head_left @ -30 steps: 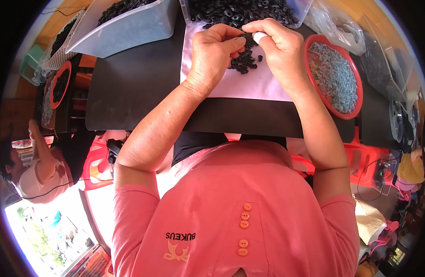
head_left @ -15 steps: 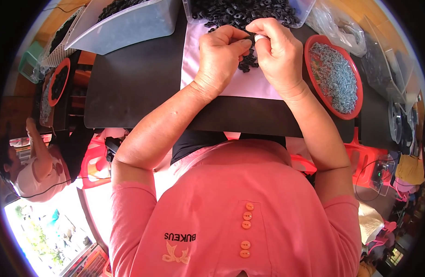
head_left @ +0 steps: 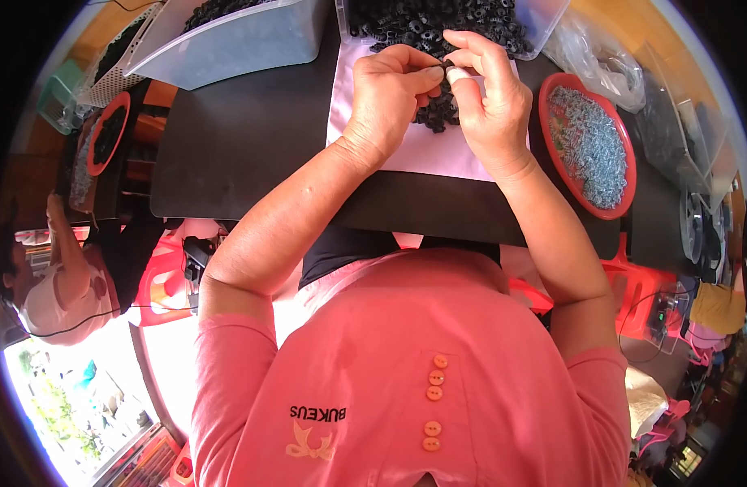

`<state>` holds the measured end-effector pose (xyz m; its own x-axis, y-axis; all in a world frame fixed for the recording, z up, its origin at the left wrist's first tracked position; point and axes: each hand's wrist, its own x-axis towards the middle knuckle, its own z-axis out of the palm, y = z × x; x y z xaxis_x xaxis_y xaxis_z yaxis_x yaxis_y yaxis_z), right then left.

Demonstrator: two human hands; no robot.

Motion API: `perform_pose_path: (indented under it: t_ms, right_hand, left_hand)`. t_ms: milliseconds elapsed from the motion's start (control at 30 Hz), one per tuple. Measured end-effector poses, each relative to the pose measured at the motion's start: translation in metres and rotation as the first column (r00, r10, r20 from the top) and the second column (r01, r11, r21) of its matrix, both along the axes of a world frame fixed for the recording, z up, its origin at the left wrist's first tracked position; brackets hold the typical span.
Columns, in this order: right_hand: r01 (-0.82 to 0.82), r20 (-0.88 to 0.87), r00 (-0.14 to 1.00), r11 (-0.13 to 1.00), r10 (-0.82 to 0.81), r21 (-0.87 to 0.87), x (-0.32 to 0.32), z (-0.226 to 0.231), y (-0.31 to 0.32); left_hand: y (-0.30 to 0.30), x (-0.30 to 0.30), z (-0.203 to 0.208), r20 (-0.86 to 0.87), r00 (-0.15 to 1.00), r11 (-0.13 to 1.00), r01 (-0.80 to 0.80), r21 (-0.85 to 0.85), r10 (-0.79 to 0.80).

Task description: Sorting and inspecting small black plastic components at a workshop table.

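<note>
Both hands meet at 12 o'clock over the pale sheet (head_left: pixel 438 154) on the black table (head_left: pixel 243 138). Left hand (head_left: pixel 390 101) is closed, thumb + forefinger pinching a small black part (head_left: pixel 448 71); right hand (head_left: pixel 491 105) pinches the same piece from the other side, white-tipped finger pressed on it. Part sits between the fingertips, just above the loose pile (head_left: pixel 435 114) of black pieces on the sheet, which the hands partly hide. Can't tell the part's shape, too small.

Clear bin (head_left: pixel 544 20) of more black parts at 12, touching the sheet's far edge. Red tray (head_left: pixel 625 154) of grey metal bits at 2–3 o'clock, near the right wrist. Second clear bin (head_left: pixel 243 45) at 11. Another person (head_left: pixel 57 284) sits at 9, well apart.

To do this step well, imo: keep both pinches tight + close to the join, hold the part over the sheet so a drop lands there, not on the table, wrists low & steady, press straight w/o twisting, and check the fit by feel before letting go.
</note>
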<state>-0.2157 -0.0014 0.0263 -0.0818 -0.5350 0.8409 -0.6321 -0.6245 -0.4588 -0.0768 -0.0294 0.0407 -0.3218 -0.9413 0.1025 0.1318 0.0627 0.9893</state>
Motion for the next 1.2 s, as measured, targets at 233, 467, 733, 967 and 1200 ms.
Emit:
perform_pose_path:
  t_ms: [233,467,733,967,1200]
  right_hand:
    - [0.037,-0.155,0.988,0.997,-0.027,0.061,0.0,0.008,0.006]
    - [0.253,-0.386,0.892,0.967,-0.235,-0.005,-0.007,0.002,0.003]
    - [0.175,-0.464,0.856,0.972,-0.229,-0.157,-0.009,0.009,0.005]
    - [0.162,-0.373,0.906,0.978,-0.201,-0.134,-0.005,0.008,0.007]
    - [0.11,-0.1,0.989,0.993,-0.107,0.031,-0.016,0.017,0.009]
  left_hand:
    - [-0.008,0.003,-0.007,-0.217,0.975,0.982,0.083,0.17,-0.044]
    - [-0.008,0.0,-0.009,-0.226,0.973,0.986,0.068,0.151,-0.033]
    - [-0.003,0.001,-0.004,-0.082,0.996,0.999,0.041,0.011,-0.04]
    - [0.0,0.001,-0.002,-0.093,0.995,0.999,0.046,-0.002,-0.046]
    - [-0.029,0.037,0.068,-0.26,0.884,0.799,-0.465,-0.381,0.39]
